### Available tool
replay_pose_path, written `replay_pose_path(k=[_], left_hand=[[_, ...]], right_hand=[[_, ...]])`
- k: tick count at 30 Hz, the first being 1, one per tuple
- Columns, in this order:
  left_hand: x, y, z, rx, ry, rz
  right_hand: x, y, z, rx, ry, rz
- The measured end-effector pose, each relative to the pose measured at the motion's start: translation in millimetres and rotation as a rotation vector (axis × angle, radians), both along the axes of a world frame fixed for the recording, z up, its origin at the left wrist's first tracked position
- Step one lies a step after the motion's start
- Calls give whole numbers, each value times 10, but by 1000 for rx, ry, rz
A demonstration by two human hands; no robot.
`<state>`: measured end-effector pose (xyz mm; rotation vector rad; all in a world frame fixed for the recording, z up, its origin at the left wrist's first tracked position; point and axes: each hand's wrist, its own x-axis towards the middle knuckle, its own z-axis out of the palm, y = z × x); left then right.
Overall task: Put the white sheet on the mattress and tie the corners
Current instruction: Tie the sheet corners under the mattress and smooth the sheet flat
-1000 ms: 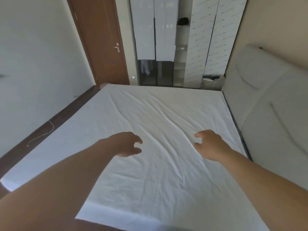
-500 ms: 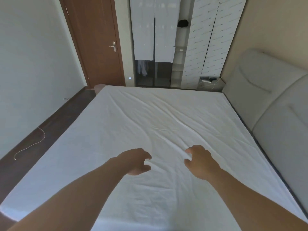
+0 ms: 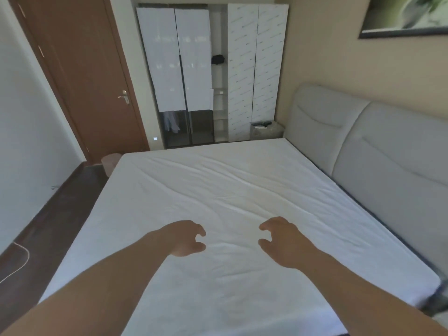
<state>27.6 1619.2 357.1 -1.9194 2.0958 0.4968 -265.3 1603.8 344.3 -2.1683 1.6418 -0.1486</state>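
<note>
The white sheet (image 3: pixel 232 190) lies spread over the whole mattress, with shallow creases across its middle. My left hand (image 3: pixel 185 238) hovers over the near middle of the sheet, fingers loosely curled and holding nothing. My right hand (image 3: pixel 282 240) is level with it a little to the right, also loosely curled and empty. Both forearms reach in from the bottom edge. At the near right corner (image 3: pixel 434 291) a dark mattress edge shows under the sheet. The other corners look covered; how they are tied is hidden.
A grey padded headboard (image 3: pixel 363 146) runs along the right side. A brown door (image 3: pixel 92 88) and a wardrobe (image 3: pixel 211 76) stand beyond the far edge. A small bin (image 3: pixel 110 163) sits by the far left corner. Dark floor with a thin cord (image 3: pixel 18 260) runs along the left.
The view has lifted and swung, showing more of the door, wardrobe and headboard. Both hands have drawn closer together over the sheet and stay loosely curled and empty.
</note>
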Motion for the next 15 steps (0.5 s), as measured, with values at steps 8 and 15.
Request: replay_pose_path(k=[8, 15], left_hand=[[348, 902, -180, 51, -27, -161], [791, 1432, -31, 45, 18, -279]], right_hand=[[44, 1560, -356, 112, -48, -263], [599, 2242, -80, 65, -50, -401]])
